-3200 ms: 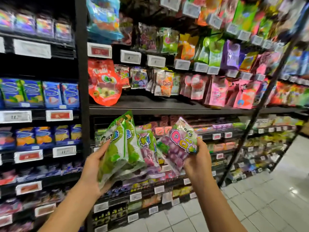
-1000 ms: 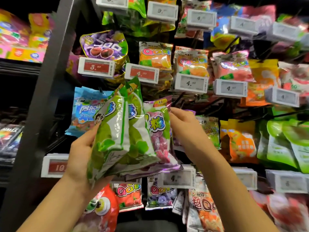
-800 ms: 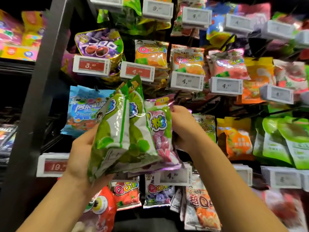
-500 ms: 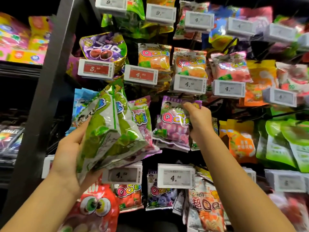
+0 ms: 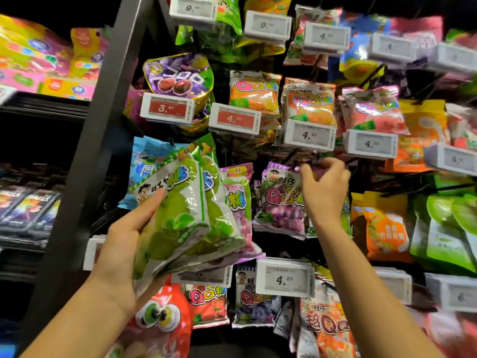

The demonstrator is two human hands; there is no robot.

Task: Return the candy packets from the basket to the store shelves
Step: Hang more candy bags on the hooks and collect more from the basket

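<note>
Seen from head height in a candy aisle, left to right: at 8 o'clock, left hand [image 5: 121,244] gripping a fanned stack of packets [image 5: 191,215], green apple ones in front and a purple one behind, thumb across the front packet and fingers curled behind. At centre, purple grape packet [image 5: 280,200] hanging among matching stock below the 4.00 price tags. At 2 o'clock of it, right hand [image 5: 326,188] raised to its top edge, fingers [image 5: 333,164] curled at the hook [image 5: 296,157]; whether pinching the header or just letting go cannot be told through the blur. Judged partway done: one grape packet at or nearly on its peg, several packets in hand awaiting their places. No basket in view, so what remains in it unknown.
</note>
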